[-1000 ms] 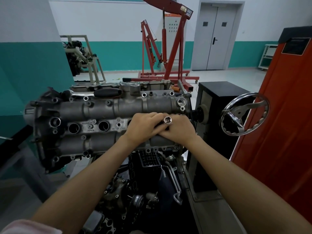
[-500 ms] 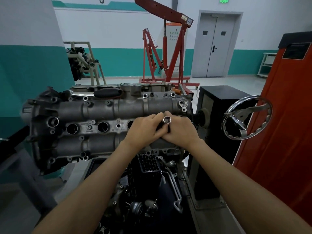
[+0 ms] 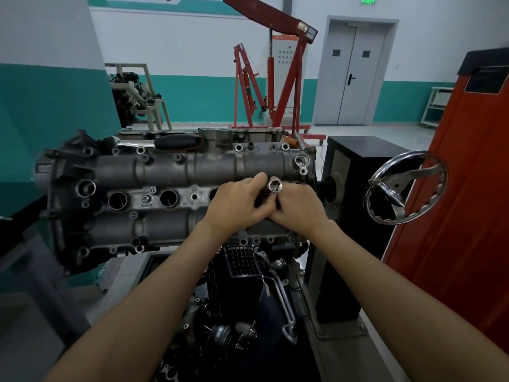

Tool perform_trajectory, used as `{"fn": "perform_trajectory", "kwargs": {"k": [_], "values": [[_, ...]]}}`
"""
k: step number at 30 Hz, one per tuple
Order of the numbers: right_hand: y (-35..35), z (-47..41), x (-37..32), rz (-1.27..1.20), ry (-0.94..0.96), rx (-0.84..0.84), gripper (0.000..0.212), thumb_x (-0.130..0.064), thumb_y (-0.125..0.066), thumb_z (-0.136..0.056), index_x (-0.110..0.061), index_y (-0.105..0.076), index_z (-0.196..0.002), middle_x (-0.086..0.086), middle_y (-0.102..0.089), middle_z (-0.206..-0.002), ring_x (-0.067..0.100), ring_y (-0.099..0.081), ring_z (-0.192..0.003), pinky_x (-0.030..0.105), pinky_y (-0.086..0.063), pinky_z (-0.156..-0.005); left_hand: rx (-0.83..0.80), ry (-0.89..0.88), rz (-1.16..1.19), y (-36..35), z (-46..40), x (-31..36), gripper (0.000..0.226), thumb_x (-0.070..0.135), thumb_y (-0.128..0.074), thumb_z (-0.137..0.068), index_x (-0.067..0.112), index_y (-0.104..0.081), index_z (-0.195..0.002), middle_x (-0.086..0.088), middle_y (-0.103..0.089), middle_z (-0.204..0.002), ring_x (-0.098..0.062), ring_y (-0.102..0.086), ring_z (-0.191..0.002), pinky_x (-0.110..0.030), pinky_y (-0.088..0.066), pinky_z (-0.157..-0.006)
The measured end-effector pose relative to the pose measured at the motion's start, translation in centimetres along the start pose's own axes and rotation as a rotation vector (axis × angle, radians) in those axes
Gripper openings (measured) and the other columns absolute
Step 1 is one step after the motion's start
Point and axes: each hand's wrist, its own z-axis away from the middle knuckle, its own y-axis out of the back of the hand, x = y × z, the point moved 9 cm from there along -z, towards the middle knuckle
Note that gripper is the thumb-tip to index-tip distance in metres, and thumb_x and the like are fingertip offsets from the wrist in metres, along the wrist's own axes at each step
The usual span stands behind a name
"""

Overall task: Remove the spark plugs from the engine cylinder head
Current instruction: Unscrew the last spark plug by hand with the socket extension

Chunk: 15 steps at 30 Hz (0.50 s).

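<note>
The grey cylinder head (image 3: pixel 165 172) lies across the middle of the view on an engine stand. Open plug wells (image 3: pixel 168 198) run along its middle row. A chrome socket (image 3: pixel 275 186) stands up out of the well nearest the right end, its open end facing me. My left hand (image 3: pixel 237 206) and my right hand (image 3: pixel 298 209) meet around the socket's shaft and both grip it just under the chrome end. The well below and any spark plug are hidden by my fingers.
A chrome handwheel (image 3: pixel 405 188) juts out at the right beside a black box (image 3: pixel 355 161). An orange cabinet (image 3: pixel 468 188) fills the right edge. A red engine crane (image 3: pixel 275 78) stands behind. Engine parts and hoses (image 3: pixel 248 299) hang below the head.
The socket has risen slightly out of the well between my two hands. The view has tilted up a little. My hands stay joined at the same well.
</note>
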Motion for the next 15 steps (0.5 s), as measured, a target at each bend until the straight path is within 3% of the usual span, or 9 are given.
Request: {"fn": "perform_trajectory", "kwargs": {"k": [2,5,8,11,13,15], "values": [[0.2,0.0,0.1,-0.008,-0.003,0.01,0.029,-0.036,-0.046,-0.082,-0.008,-0.055,-0.082,0.006,-0.062,-0.069,0.025,-0.058,-0.062,0.031,-0.038,-0.052,-0.009,0.013,-0.013,-0.2,0.0,-0.2,0.03,0.041,-0.035,-0.082,0.013,-0.038,-0.073,0.0,-0.049,-0.055,-0.026,-0.048,-0.045,-0.025,-0.027,-0.045],[1.3,0.1,-0.6,-0.03,0.03,0.094,0.029,-0.036,-0.052,-0.077,-0.011,-0.056,-0.063,0.005,-0.058,-0.053,0.022,-0.055,-0.048,0.02,-0.02,-0.041,0.001,-0.003,-0.064,-0.3,0.2,-0.3,0.039,0.04,-0.043,-0.088,0.007,-0.051,-0.071,-0.008,-0.057,-0.058,-0.031,-0.055,-0.05,-0.028,-0.032,-0.046],[2.9,0.2,-1.3,-0.077,0.036,0.18,0.031,-0.033,-0.046,-0.072,-0.012,-0.052,-0.05,0.003,-0.051,-0.042,0.02,-0.048,-0.036,0.01,-0.009,-0.042,-0.018,0.013,-0.059,-0.4,0.3,-0.6,0.052,0.05,-0.042,-0.089,0.004,-0.057,-0.068,-0.009,-0.06,-0.06,-0.029,-0.057,-0.055,-0.033,-0.039,-0.048],[1.9,0.1,-0.9,-0.067,0.04,0.126,0.031,-0.03,-0.043,-0.074,-0.01,-0.059,-0.058,0.005,-0.056,-0.049,0.023,-0.053,-0.043,0.018,-0.019,-0.042,-0.026,0.021,-0.032,-0.4,0.3,-0.7,0.056,0.055,-0.038,-0.087,0.006,-0.056,-0.068,-0.004,-0.058,-0.06,-0.023,-0.056,-0.056,-0.034,-0.04,-0.049],[0.6,0.0,-0.5,-0.028,0.031,0.032,0.033,-0.032,-0.041,-0.078,-0.01,-0.064,-0.073,0.007,-0.062,-0.063,0.025,-0.057,-0.056,0.025,-0.028,-0.05,0.012,-0.016,-0.009,0.0,0.3,-0.2,0.042,0.048,-0.04,-0.085,0.011,-0.042,-0.066,0.001,-0.05,-0.055,-0.021,-0.05,-0.048,-0.028,-0.033,-0.044],[0.2,-0.1,-0.1,-0.027,0.017,0.018,0.026,-0.029,-0.046,-0.079,-0.008,-0.06,-0.084,0.007,-0.064,-0.072,0.026,-0.059,-0.064,0.027,-0.032,-0.053,0.011,-0.013,0.01,0.1,0.3,0.0,0.033,0.042,-0.04,-0.084,0.012,-0.041,-0.07,0.002,-0.048,-0.056,-0.022,-0.049,-0.046,-0.027,-0.032,-0.042]]}}
